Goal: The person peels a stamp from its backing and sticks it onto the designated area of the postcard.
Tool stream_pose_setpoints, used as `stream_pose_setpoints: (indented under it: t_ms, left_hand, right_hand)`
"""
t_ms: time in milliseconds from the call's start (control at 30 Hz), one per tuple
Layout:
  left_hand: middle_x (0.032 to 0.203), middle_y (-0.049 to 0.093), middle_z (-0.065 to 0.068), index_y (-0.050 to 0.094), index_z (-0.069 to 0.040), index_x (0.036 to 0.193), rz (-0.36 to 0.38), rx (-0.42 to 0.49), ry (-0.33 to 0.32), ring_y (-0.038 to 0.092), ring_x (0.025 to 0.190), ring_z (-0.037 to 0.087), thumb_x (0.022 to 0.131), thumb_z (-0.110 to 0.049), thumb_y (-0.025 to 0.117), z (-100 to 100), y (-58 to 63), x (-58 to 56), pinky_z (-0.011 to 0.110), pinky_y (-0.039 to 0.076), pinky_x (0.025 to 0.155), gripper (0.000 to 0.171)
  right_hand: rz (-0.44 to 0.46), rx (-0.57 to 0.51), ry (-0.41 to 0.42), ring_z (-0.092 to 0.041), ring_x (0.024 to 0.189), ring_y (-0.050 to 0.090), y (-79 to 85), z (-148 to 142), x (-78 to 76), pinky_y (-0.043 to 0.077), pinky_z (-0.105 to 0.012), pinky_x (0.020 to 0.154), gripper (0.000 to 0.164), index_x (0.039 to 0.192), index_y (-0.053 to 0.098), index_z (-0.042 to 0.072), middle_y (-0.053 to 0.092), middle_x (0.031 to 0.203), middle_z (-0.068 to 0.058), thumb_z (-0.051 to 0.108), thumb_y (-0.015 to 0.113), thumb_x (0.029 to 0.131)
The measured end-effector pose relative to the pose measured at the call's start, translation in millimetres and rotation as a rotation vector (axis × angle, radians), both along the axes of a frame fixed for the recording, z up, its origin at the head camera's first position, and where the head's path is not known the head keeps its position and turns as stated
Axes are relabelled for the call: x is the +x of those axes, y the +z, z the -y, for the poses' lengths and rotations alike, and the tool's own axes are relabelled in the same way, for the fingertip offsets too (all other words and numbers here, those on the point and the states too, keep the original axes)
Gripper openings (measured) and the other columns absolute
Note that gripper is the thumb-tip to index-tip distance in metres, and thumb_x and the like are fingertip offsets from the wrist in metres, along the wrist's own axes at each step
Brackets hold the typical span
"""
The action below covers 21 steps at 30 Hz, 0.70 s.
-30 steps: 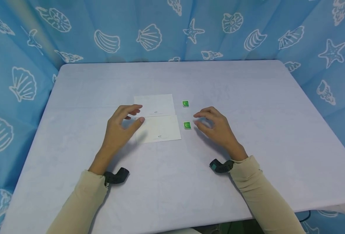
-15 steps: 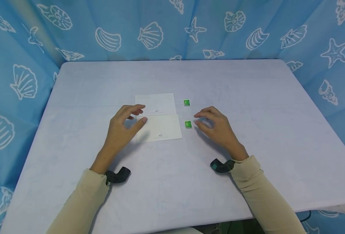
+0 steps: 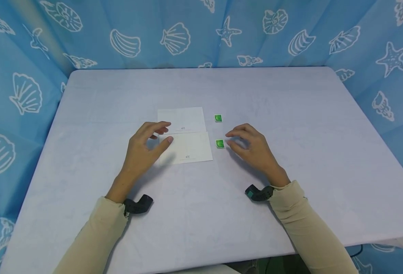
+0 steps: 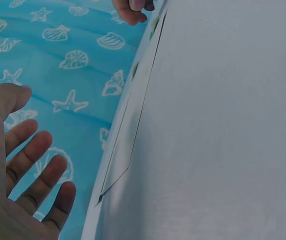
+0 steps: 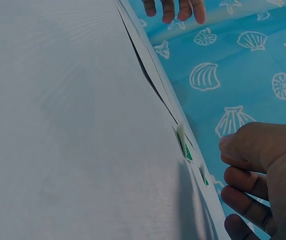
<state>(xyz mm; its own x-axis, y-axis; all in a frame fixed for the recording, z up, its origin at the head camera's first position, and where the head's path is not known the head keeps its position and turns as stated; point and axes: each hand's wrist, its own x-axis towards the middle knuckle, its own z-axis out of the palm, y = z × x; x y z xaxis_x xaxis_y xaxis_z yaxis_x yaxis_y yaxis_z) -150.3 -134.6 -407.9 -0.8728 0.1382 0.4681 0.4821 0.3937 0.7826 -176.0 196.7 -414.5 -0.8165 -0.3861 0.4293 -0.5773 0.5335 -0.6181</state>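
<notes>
Two white paper cards lie one behind the other at mid-table, each with a small printed mark near its lower edge: the far card (image 3: 189,117) and the near card (image 3: 192,147). To their right lie two small green stamp-like squares with white borders, a far green square (image 3: 218,118) and a near green square (image 3: 220,144). My left hand (image 3: 145,142) hovers over the cards' left side, fingers loosely bent and holding nothing. Just right of the near square, my right hand (image 3: 251,146) is held with thumb and fingers apart, grasping nothing. In the right wrist view the near square's edge (image 5: 184,145) stands curled up.
A white cloth (image 3: 201,213) covers the table. Blue curtains (image 3: 201,34) with white shell prints hang behind and at the sides. Black wrist cameras sit at the left wrist (image 3: 139,204) and the right wrist (image 3: 257,193). A dark cable (image 3: 357,252) shows at the lower right.
The head view has shifted slightly, so the cards and squares sit a little higher in it. Both hands keep nearly the same pose; nothing has been picked up.
</notes>
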Motion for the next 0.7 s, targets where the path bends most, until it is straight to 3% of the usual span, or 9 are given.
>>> stream_pose_setpoints:
  t_ms: [700]
  left_hand:
    - [0.109, 0.065, 0.001, 0.067, -0.017, 0.128, 0.007, 0.006, -0.033, 0.060, 0.102, 0.017, 0.091, -0.017, 0.075, -2.0, -3.8, -0.6, 0.040, 0.051, 0.084, 0.037]
  right_hand:
    - [0.006, 0.022, 0.015, -0.024, 0.104, 0.061, -0.4, 1.8, 1.2, 0.049, -0.039, 0.088, 0.019, 0.105, 0.075, 0.004, 0.063, 0.109, -0.007, 0.004, 0.077, 0.086]
